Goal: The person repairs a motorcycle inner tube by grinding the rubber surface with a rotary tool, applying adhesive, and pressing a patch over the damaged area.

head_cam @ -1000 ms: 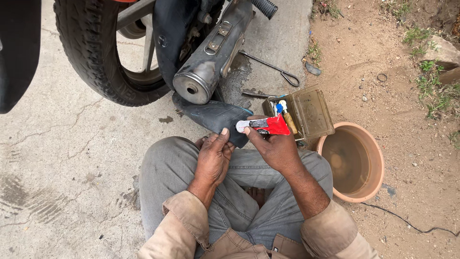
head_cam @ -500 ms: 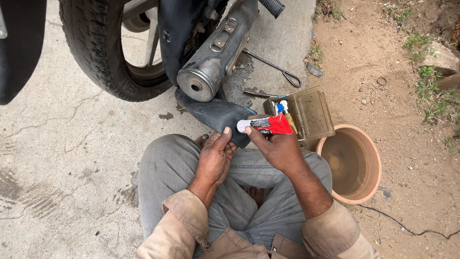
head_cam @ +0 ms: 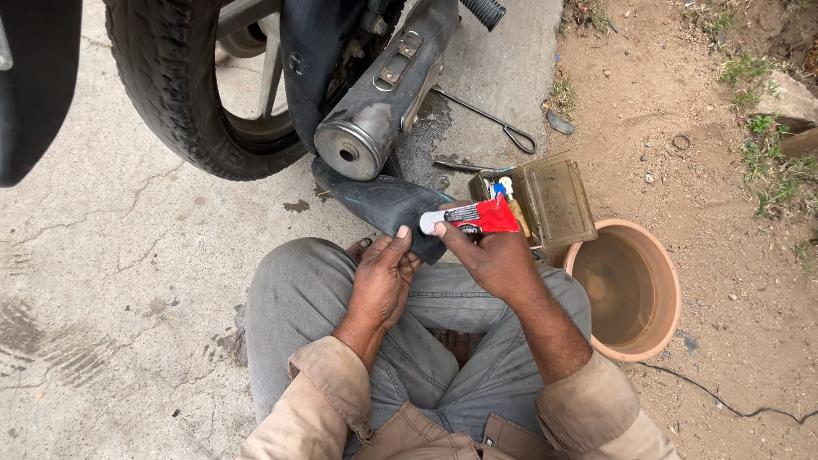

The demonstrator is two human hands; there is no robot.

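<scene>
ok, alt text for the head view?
A seated person's right hand holds a red tube against a black inner tube steadied by the left hand, beside a motorcycle's rear tyre and exhaust; a clay bowl sits nearby.

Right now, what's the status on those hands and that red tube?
Right hand gripping red tube. Left hand pressing black inner tube against knee. Exhaust pipe close above; open tin box beside.

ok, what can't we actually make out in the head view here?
- Red tube nozzle end: hidden against the inner tube, so contact unclear.
- Left hand palm: faces down, grip unseen.
- Open box contents: too small, partly behind right hand.
- Wheel: cut by top edge.
</scene>
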